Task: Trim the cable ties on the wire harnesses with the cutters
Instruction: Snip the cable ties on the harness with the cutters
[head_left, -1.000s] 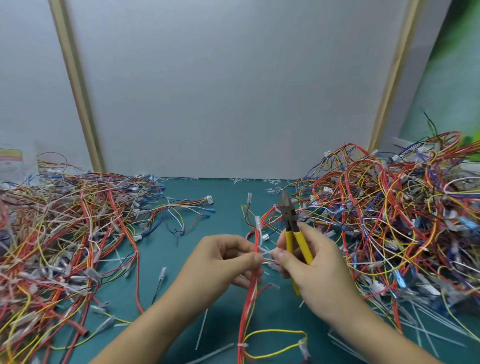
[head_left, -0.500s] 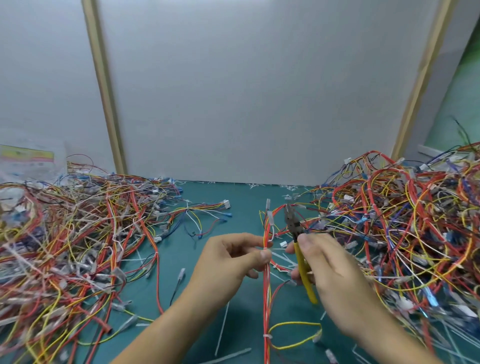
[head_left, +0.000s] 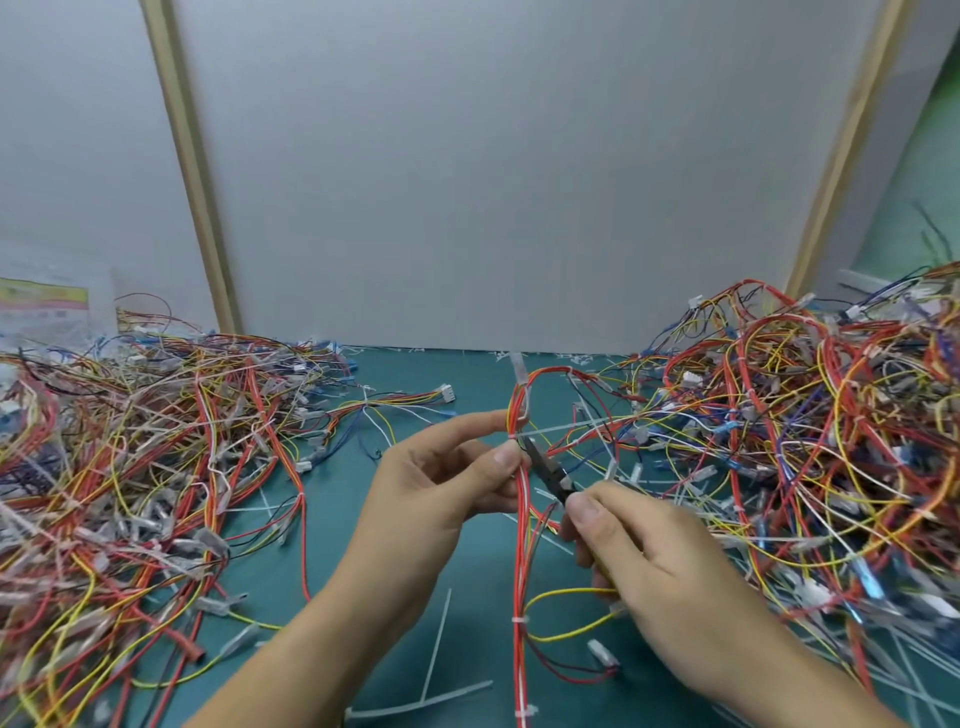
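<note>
My left hand (head_left: 441, 483) pinches a red wire harness (head_left: 521, 561) between thumb and forefinger, just below a white cable tie (head_left: 558, 427) whose long tail sticks out to the right. My right hand (head_left: 654, 566) grips the cutters (head_left: 548, 470); their yellow handles are hidden in my palm. The dark jaws point up and left, with the tip at the tie's head beside my left thumb. The harness runs down the middle of the green mat (head_left: 395, 613), with more white ties lower on it.
A big heap of coloured harnesses (head_left: 130, 467) fills the left side, and another heap (head_left: 810, 441) fills the right. Cut tie tails (head_left: 441, 644) litter the mat near me. A grey panel wall (head_left: 493, 182) closes the back.
The cutters have tilted from upright to pointing up-left, and their tip has reached the tie by my left thumb. My right hand slid down and right. The view shifted closer.
</note>
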